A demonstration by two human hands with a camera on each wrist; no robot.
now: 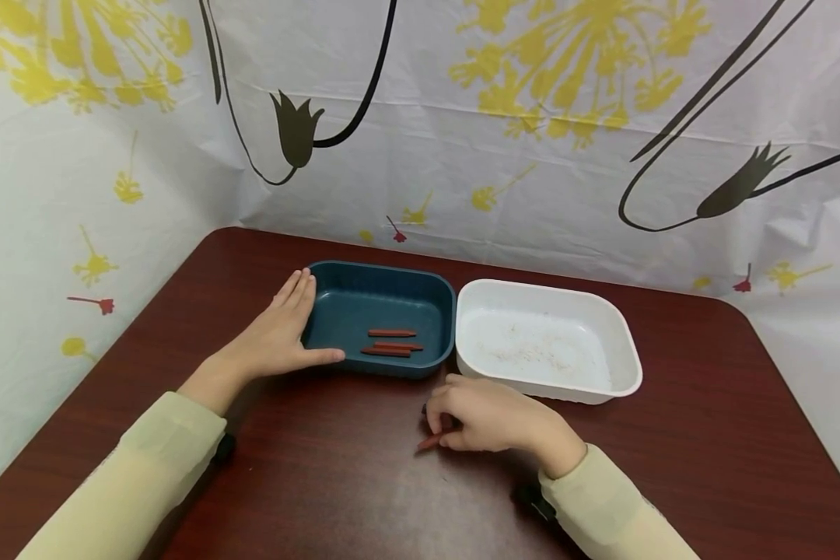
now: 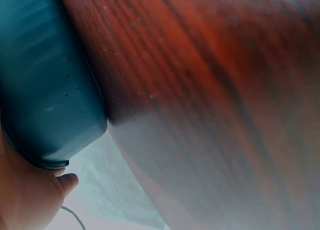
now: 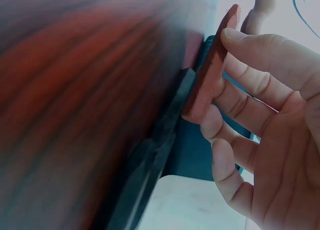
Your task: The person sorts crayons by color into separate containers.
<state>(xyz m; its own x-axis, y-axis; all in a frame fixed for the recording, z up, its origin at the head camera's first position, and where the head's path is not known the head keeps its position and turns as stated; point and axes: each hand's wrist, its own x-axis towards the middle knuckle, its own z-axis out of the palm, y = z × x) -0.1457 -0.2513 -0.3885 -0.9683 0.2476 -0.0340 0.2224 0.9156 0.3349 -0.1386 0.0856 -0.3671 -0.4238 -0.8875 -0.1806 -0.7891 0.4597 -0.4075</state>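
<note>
My right hand (image 1: 493, 412) pinches a red-brown crayon (image 3: 207, 84) between thumb and fingers, low over the table in front of the bins. Dark crayon-like sticks (image 3: 175, 102) lie beside it in the right wrist view; in the head view the hand mostly hides them. At the left end of the blue bin (image 1: 430, 365), my left hand (image 1: 273, 338) rests with straight fingers along the side and its thumb on the front rim. Three red-brown crayons (image 1: 392, 333) lie inside that bin, towards its front right.
A white bin (image 1: 619, 381) with reddish crumbs on its floor stands directly right of the blue one. Both sit near the back of the dark red wooden table (image 1: 308, 482). A patterned white sheet (image 1: 406, 155) hangs behind and around the table.
</note>
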